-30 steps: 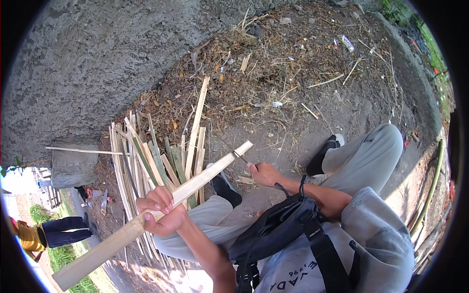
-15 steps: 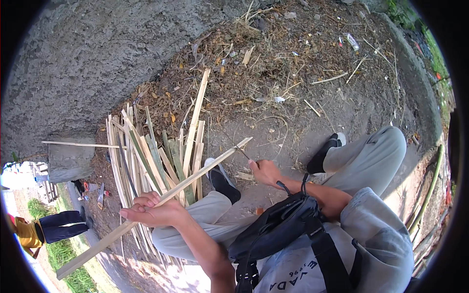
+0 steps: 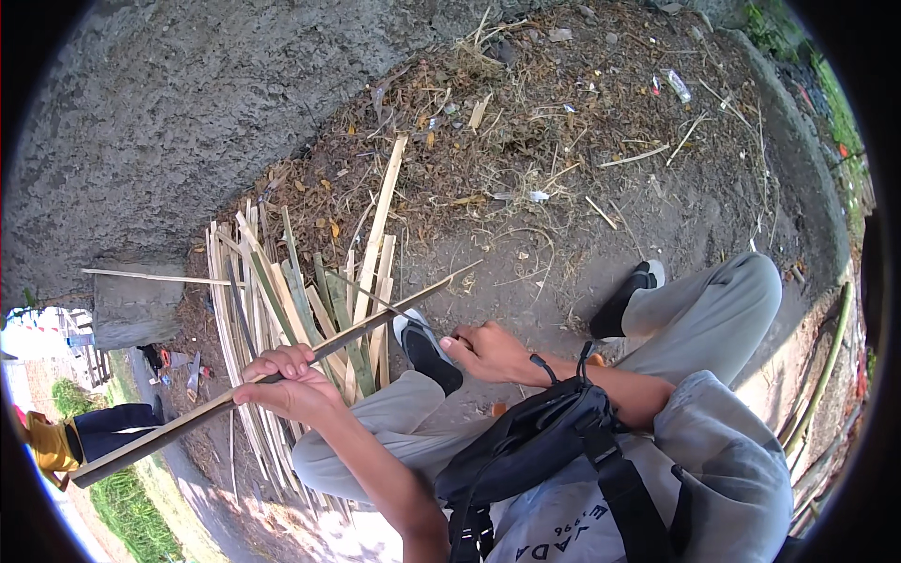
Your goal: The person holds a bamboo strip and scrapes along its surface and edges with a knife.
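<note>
A long, split bamboo strip (image 3: 169, 430) runs slantwise from the lower left to a thin tip near the middle. My left hand (image 3: 293, 383) is closed around it, with the palm turned up. The strip's dark side shows along its lower edge. In my right hand (image 3: 493, 353), closed around a mostly hidden handle, is a thin-bladed knife (image 3: 368, 292). Its narrow dark blade crosses the strip between my left hand and the strip's far tip.
A pile of bamboo strips (image 3: 221, 300) lies beside my left leg, against a rough grey concrete wall (image 3: 188, 113). Dry leaves and litter cover the ground (image 3: 526, 122) ahead. A saw (image 3: 193, 375) lies at the left, near another person's dark-trousered legs (image 3: 113, 427).
My right hand has moved left and nearer to me, carrying the knife along the strip toward my left hand. The strip has rolled, showing its dark side, and its near end has risen slightly.
</note>
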The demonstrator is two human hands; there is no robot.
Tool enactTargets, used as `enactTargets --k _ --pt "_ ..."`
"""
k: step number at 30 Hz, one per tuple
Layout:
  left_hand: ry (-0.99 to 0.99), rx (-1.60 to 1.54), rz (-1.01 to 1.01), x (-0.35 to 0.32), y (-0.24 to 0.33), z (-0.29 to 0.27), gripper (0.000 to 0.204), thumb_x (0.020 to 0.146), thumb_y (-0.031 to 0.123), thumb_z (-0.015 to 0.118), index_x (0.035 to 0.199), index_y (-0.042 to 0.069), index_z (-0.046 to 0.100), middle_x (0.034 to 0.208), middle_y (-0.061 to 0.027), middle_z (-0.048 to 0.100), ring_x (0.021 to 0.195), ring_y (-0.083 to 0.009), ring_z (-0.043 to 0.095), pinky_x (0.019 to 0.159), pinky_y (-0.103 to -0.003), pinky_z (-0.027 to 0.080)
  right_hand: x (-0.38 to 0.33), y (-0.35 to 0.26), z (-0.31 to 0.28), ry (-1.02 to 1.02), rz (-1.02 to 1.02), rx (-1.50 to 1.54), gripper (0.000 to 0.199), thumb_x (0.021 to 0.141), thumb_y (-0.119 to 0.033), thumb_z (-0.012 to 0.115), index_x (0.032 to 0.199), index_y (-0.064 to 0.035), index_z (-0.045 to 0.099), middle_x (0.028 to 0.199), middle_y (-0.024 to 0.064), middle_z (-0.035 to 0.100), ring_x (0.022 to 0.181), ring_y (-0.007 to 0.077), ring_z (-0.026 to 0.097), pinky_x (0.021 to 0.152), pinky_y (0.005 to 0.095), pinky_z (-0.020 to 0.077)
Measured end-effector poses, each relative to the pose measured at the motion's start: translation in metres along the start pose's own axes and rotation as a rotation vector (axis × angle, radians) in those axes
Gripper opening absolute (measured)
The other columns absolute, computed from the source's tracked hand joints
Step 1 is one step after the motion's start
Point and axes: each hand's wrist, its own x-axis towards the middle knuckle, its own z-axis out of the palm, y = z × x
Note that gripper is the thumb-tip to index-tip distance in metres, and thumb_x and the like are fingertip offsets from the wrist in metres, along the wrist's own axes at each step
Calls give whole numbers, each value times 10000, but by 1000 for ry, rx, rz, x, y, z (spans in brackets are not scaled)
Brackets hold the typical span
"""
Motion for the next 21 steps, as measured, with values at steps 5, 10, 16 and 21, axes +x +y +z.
enactTargets --k 5,10,16,21 --pt "378 143 139 -24 3 37 511 853 592 491 695 114 405 541 2 332 470 -95 339 453 -243 337 -5 14 8 23 79 -20 533 921 -440 410 828 32 639 643 258 592 676 440 605 667 491 485" --pt "360 119 101 -20 -4 33 502 873 574 487 690 118 388 539 6 323 474 -88 341 441 -236 325 10 80 -1 73 345 -137 547 937 -442 367 819 32 614 661 271 579 702 451 590 654 500 459" --pt "302 141 179 -25 1 35 494 888 564 476 687 119 399 524 10 319 459 -83 335 440 -227 314 -9 3 3 -55 42 -40 543 937 -442 356 830 25 611 689 270 597 749 456 597 728 511 464" --pt "409 110 118 -22 -3 38 496 877 565 500 685 119 400 528 12 323 455 -86 326 452 -230 315 13 93 6 93 389 -77 574 930 -465 344 820 28 616 716 286 595 766 456 592 724 510 459"
